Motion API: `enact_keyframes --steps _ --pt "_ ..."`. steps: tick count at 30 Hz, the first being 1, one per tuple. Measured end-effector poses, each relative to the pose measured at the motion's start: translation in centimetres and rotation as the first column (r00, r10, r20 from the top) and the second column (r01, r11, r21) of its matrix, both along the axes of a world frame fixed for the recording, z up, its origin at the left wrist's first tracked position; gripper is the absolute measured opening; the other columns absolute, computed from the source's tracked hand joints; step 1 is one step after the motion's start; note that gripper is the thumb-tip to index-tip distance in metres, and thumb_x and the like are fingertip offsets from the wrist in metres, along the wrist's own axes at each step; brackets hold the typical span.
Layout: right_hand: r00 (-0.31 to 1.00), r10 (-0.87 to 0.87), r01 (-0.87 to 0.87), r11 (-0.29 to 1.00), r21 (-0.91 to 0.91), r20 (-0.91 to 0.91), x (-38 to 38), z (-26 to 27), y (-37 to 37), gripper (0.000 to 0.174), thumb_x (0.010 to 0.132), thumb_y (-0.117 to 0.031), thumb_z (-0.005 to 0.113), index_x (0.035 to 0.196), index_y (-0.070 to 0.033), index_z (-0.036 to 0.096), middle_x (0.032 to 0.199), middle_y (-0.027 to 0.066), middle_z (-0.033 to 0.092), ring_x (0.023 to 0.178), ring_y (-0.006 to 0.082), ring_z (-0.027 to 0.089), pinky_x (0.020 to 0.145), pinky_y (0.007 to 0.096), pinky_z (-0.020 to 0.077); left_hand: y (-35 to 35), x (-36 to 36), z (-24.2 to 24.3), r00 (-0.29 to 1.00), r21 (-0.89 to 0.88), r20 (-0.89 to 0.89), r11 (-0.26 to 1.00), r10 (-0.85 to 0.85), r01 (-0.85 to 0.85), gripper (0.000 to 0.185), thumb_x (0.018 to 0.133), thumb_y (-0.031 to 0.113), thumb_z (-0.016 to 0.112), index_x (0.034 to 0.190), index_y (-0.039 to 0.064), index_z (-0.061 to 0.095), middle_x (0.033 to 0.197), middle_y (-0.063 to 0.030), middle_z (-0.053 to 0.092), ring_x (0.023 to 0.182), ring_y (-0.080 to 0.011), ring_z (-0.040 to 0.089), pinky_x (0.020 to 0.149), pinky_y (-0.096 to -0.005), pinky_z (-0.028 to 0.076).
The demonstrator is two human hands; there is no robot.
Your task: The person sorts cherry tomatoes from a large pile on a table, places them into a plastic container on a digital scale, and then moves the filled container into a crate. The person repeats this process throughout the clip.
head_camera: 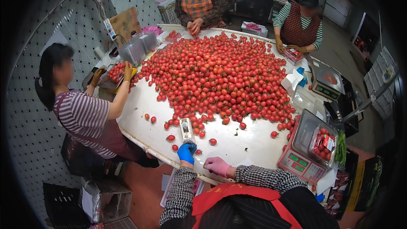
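Note:
My left hand (187, 153), in a blue glove, is at the lower end of a small white box-like object (187, 130) on the white table (229, 143); its fingertips touch that end, and how firmly they hold it is hidden. My right hand (217, 167), in a pink glove, rests at the table's near edge with fingers bent; whether anything is in it does not show. A large heap of cherry tomatoes (216, 76) covers the table's middle, and loose ones lie around the box. On a red scale (302, 162) at the right sits a clear pack of tomatoes (322, 144).
Three co-workers stand around the table, at the left, far side and far right, handling tomatoes. Clear plastic containers (132, 52) are stacked at the back left. Another scale (327, 79) and an empty clear tray (303, 98) lie along the right edge.

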State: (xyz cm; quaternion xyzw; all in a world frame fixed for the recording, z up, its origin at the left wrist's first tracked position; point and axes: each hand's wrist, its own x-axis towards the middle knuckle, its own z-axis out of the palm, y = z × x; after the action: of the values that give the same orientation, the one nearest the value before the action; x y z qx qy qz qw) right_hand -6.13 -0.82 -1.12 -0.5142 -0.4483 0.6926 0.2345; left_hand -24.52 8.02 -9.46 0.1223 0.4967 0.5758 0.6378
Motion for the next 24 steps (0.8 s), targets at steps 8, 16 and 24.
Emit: enact_keyframes --steps 8,16,24 --pt "0.994 -0.101 0.098 0.993 0.066 0.040 4.1 1.1 -0.7 0.019 0.087 -0.024 0.070 0.091 -0.006 0.071 0.078 0.0016 0.065 0.062 0.0106 0.059 0.054 0.0258 0.0468 -1.8 1.7 4.5 0.984 0.119 -0.145 0.986 -0.099 0.117 0.016 0.094 0.010 0.059 0.102 0.000 0.067 0.094 -0.0138 0.072 0.086 -0.0262 0.071 0.079 -0.0351 0.058" --pt "0.953 -0.300 0.299 0.954 -0.025 -0.030 20.2 9.7 -8.3 0.018 0.093 -0.018 0.064 0.101 -0.004 0.070 0.081 0.0041 0.069 0.061 0.0096 0.062 0.055 0.0234 0.0499 -6.8 17.3 16.8 0.749 0.387 -0.431 0.646 -0.503 0.657 0.043 0.103 0.018 0.051 0.141 -0.001 0.053 0.143 -0.0114 0.057 0.129 -0.0227 0.056 0.107 -0.0366 0.044" --pt "0.839 -0.529 0.520 0.849 0.099 0.128 39.5 15.7 -21.2 0.011 0.094 -0.014 0.063 0.098 -0.005 0.069 0.079 -0.0001 0.066 0.065 0.0060 0.059 0.055 0.0224 0.0476 -13.2 36.7 19.7 0.440 0.450 -0.775 0.093 -0.454 0.888 0.066 0.096 0.014 0.065 0.155 0.007 0.037 0.158 -0.0145 0.041 0.146 -0.0300 0.039 0.120 -0.0394 0.030"
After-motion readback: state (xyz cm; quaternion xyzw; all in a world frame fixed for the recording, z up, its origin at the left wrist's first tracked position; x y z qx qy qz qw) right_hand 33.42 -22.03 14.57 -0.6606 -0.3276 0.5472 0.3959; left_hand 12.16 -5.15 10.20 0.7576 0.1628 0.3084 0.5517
